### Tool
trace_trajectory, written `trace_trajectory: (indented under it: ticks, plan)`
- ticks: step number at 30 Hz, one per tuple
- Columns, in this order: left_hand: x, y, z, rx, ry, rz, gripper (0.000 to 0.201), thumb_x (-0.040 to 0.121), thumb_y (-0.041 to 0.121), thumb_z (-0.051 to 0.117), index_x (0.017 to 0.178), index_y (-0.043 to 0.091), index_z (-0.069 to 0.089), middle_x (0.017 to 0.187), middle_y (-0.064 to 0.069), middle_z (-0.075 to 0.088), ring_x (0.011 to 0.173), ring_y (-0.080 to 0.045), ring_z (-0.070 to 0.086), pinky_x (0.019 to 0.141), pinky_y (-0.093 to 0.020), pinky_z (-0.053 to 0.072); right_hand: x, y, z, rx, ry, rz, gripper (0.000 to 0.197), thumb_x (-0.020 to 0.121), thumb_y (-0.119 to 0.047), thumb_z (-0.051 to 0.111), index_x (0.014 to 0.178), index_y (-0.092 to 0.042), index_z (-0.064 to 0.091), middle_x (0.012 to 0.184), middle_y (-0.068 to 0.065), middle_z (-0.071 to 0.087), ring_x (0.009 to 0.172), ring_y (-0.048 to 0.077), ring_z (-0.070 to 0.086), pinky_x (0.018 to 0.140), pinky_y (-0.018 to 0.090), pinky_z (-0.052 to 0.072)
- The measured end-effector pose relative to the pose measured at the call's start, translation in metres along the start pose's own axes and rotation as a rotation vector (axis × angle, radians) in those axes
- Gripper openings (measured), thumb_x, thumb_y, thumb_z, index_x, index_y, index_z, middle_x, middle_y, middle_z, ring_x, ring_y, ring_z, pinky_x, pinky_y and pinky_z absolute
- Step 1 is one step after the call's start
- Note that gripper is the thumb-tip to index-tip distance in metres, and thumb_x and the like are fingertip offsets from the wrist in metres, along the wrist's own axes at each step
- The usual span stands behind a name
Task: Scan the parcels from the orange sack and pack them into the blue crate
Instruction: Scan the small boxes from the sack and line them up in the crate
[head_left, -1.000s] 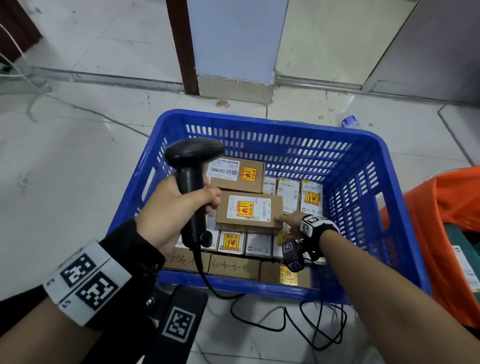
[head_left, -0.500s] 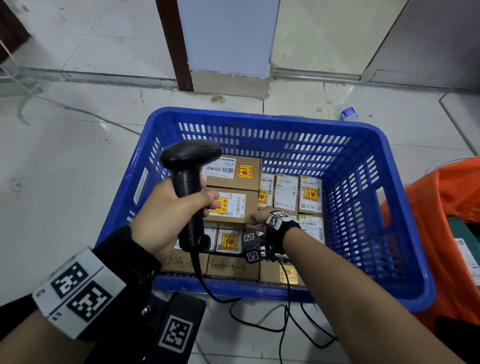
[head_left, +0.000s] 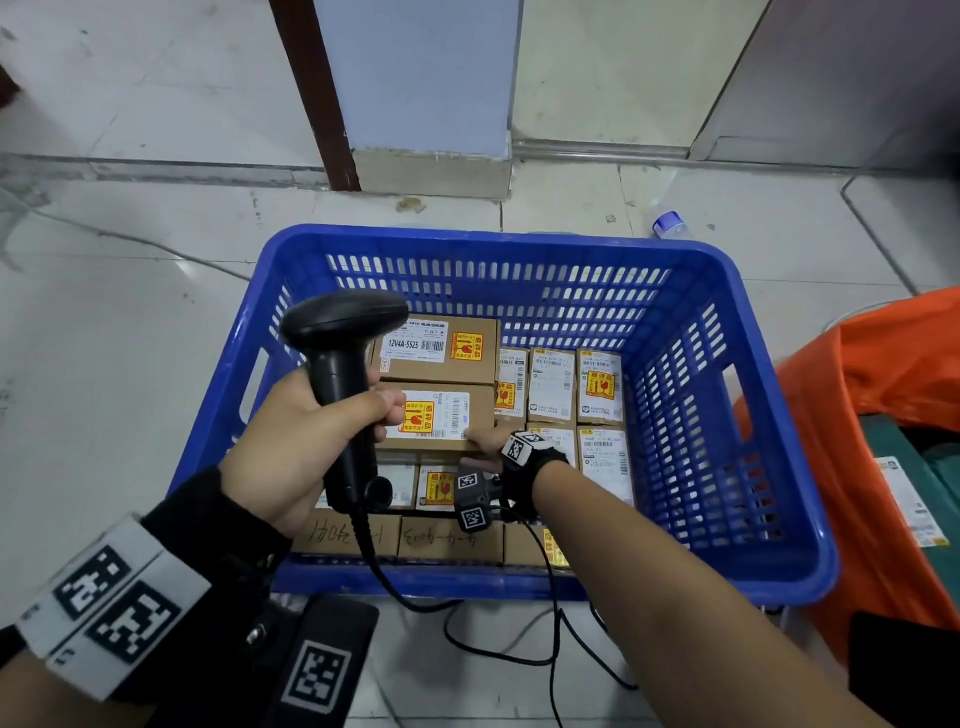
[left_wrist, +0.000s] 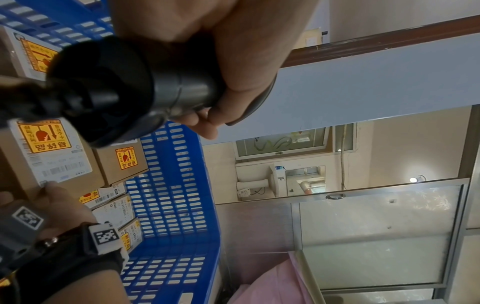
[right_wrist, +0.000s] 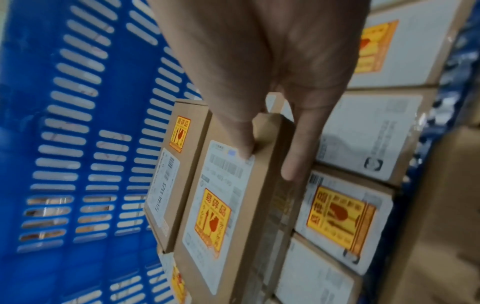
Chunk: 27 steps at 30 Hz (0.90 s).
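- The left hand (head_left: 301, 441) is wrapped around the handle of a black barcode scanner (head_left: 345, 364), held upright above the near left part of the blue crate (head_left: 769, 467); its cord (head_left: 467, 639) trails down to the floor in front of the crate.
- The right hand (head_left: 488, 447) reaches into the crate and pinches the near right corner of a brown parcel (head_left: 441, 415), thumb on the top label and a finger along its side.
- That parcel lies on top of the lower layer of boxes, just beside a second brown box (head_left: 441, 348) marked 12V4A-5525, at the crate's left side.
- Whether the held parcel is fully resting on the boxes below or slightly lifted is hard to tell, since the right wrist view is blurred.
- The orange sack (head_left: 872, 415) sits just right of the crate, with a labelled green package (head_left: 904, 467) showing inside it.
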<state>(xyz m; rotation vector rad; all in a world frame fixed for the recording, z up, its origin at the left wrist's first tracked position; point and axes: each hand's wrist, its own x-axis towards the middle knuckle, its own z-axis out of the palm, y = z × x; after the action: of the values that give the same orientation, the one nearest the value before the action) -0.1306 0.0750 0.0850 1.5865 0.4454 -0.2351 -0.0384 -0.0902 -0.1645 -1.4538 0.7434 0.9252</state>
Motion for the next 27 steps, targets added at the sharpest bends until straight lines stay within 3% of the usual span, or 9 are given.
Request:
trace_trajectory:
  ticks: [4,9,12,14,16,19,22,24,27]
  plan:
    - [0.003,-0.002,-0.001,-0.007,0.0,0.008,0.033,0.081,0.003,0.067,0.113,-0.003,0.059,0.081,-0.007,0.067,0.07,-0.012,0.06,0.071,-0.025,0.05,0.011,0.008,-0.005,-0.059,0.002,-0.115,0.037,0.095,-0.01,0.054,0.131,-0.001,0.048,0.134,0.013,0.053,0.105,0.023,0.06,0.076,0.025,0.059]
    - [0.003,-0.003,0.002,0.001,-0.008,0.03,0.028,0.084,0.003,0.065,0.111,-0.001,0.059,0.086,-0.009,0.069,0.068,-0.006,0.066,0.071,-0.024,0.05,0.028,0.015,0.002,-0.667,0.029,-0.162,0.036,0.101,-0.029,0.046,0.105,0.001,0.065,0.101,0.019,0.07,0.091,0.033,0.065,0.071,0.033,0.047]
    - [0.003,-0.001,0.006,0.004,-0.03,0.03,0.024,0.084,0.001,0.064,0.108,-0.001,0.059,0.083,-0.009,0.069,0.066,-0.007,0.064,0.073,-0.026,0.05,0.039,0.017,-0.002,-0.765,0.037,-0.233,0.035,0.098,-0.034,0.051,0.112,-0.004,0.061,0.105,0.012,0.066,0.095,0.03,0.063,0.078,0.032,0.048]
    - [0.002,0.003,0.013,0.023,-0.057,0.039,0.022,0.084,0.0,0.064,0.105,-0.002,0.059,0.083,-0.012,0.067,0.067,-0.01,0.062,0.073,-0.027,0.051,0.079,0.021,-0.012,-0.615,0.059,-0.173,0.054,0.086,-0.06,0.055,0.12,-0.018,0.057,0.127,0.009,0.06,0.112,0.029,0.06,0.094,0.043,0.051]
    - [-0.001,0.009,0.027,0.042,-0.096,0.061,0.018,0.085,-0.002,0.063,0.103,-0.002,0.058,0.083,-0.014,0.066,0.065,-0.008,0.062,0.069,-0.024,0.053,0.056,0.015,-0.029,-0.416,0.081,-0.094,0.074,0.075,-0.075,0.048,0.122,-0.019,0.057,0.13,0.007,0.058,0.114,0.032,0.06,0.096,0.048,0.051]
    - [-0.01,0.018,0.058,0.083,-0.197,0.1,0.015,0.086,0.0,0.063,0.101,0.001,0.058,0.077,-0.009,0.066,0.063,-0.005,0.063,0.066,-0.021,0.053,-0.043,-0.017,-0.053,-0.173,0.103,-0.151,0.066,0.089,-0.047,0.058,0.138,-0.005,0.043,0.13,0.014,0.053,0.106,0.035,0.064,0.09,0.045,0.056]
    - [-0.021,0.026,0.097,0.081,-0.312,0.134,0.011,0.086,-0.001,0.062,0.095,0.005,0.059,0.072,-0.004,0.067,0.063,-0.008,0.062,0.061,-0.018,0.053,-0.09,-0.031,-0.103,-0.014,0.057,-0.259,0.069,0.093,-0.037,0.059,0.146,-0.006,0.027,0.139,0.02,0.045,0.099,0.033,0.068,0.083,0.042,0.059]
    - [-0.028,0.033,0.131,0.088,-0.399,0.167,0.01,0.086,-0.001,0.063,0.093,0.006,0.06,0.071,-0.004,0.068,0.063,-0.01,0.062,0.06,-0.017,0.052,-0.124,-0.038,-0.142,0.086,0.045,-0.329,0.05,0.097,-0.032,0.056,0.136,-0.006,0.038,0.12,0.017,0.056,0.082,0.026,0.069,0.072,0.035,0.06]
    - [-0.041,0.046,0.189,0.09,-0.571,0.222,0.02,0.08,0.0,0.071,0.096,0.005,0.059,0.073,-0.004,0.068,0.061,-0.009,0.061,0.061,-0.02,0.051,-0.176,-0.044,-0.214,0.214,0.103,-0.461,0.016,0.1,-0.022,0.051,0.101,-0.006,0.054,0.08,0.009,0.059,0.056,0.015,0.065,0.053,0.023,0.056]
